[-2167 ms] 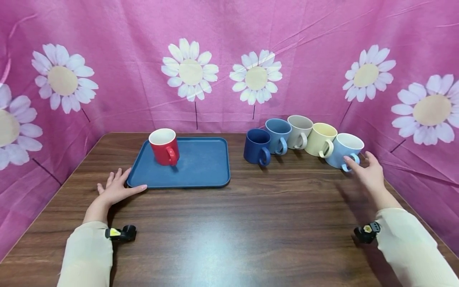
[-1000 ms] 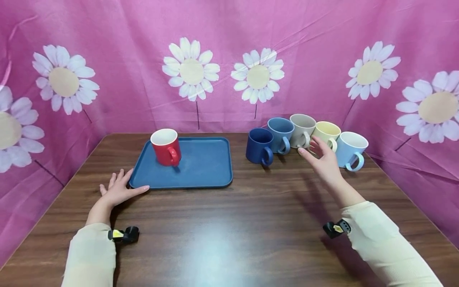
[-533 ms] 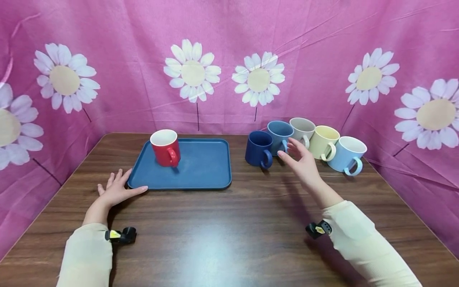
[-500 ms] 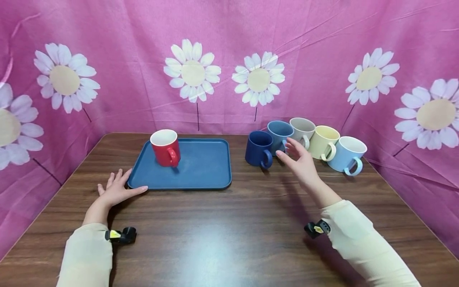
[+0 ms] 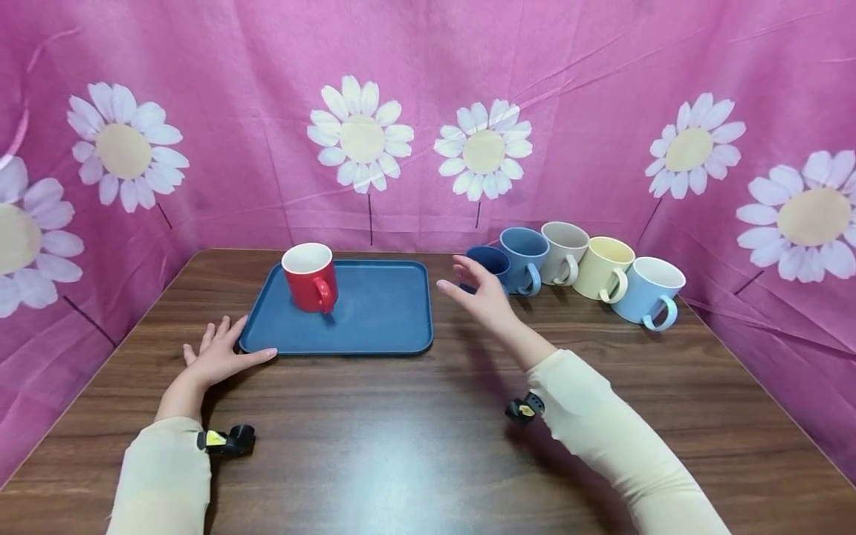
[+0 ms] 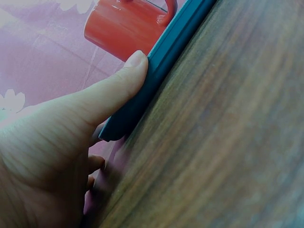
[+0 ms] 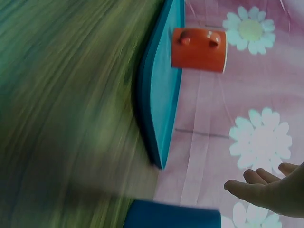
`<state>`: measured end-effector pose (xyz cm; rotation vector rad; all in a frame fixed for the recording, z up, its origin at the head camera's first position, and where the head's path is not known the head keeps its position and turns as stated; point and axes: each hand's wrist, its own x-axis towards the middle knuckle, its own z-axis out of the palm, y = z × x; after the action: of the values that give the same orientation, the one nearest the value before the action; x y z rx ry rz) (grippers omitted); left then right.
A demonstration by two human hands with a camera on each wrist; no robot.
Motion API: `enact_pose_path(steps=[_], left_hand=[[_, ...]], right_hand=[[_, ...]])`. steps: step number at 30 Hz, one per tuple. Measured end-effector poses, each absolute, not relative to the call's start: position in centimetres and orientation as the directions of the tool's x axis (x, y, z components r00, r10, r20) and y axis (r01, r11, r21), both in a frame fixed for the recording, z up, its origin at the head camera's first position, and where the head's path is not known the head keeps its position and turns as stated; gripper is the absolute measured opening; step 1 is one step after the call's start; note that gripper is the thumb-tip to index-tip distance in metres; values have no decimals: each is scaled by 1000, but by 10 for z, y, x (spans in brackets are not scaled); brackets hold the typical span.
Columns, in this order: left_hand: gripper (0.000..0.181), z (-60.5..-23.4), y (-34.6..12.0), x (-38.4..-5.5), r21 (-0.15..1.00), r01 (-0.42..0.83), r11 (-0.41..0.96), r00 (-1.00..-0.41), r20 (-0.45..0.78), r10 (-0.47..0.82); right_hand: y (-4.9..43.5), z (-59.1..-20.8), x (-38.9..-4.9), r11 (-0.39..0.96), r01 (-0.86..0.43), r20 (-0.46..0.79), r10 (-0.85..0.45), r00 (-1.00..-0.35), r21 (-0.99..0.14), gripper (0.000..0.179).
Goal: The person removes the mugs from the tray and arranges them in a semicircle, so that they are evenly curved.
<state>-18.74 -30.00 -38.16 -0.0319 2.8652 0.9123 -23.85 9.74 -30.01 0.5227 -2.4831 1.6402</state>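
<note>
My left hand [image 5: 217,355] touches the near left corner of a blue tray [image 5: 384,312], its thumb along the front rim and the other fingers spread by the left side. On the tray's left half a red mug [image 5: 309,281] stands upright, handle toward me. My right hand [image 5: 490,303] is in the air before a navy mug [image 5: 493,257], fingers loosely extended and holding nothing. It hides most of that mug in the head view. In the right wrist view, the hand [image 7: 273,194] appears apart from the navy mug [image 7: 171,216].
Right of the navy mug, a curved row holds a medium-blue mug [image 5: 520,256], a grey mug [image 5: 562,249], a pale yellow mug [image 5: 600,275] and a light blue mug [image 5: 643,297]. Behind the wooden table [image 5: 374,431] hangs a pink cloth [image 5: 414,44] with daisies.
My right hand has moved left from the light blue mug, past the other mugs, to the navy mug. The left hand, tray and mugs have stayed in place.
</note>
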Motion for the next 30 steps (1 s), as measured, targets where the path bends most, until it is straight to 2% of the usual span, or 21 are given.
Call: enact_pose_path(steps=[10,23,30], left_hand=[[98,-382,-298,-191,570,-59,820,-992,-127,16],[98,-384,-299,-188,562,-60,825,-991,-131,17],[98,-383,-300,-188,569,-57,820,-992,-126,18]], right_hand=[[57,-304,-246,327,-288,209,-256,-944,-900,54],[-5,-335,-254,283,-181,100,-277,-956,-942,51],[-30,-344,-259,306,-121,25,-298,-954,-944,53]])
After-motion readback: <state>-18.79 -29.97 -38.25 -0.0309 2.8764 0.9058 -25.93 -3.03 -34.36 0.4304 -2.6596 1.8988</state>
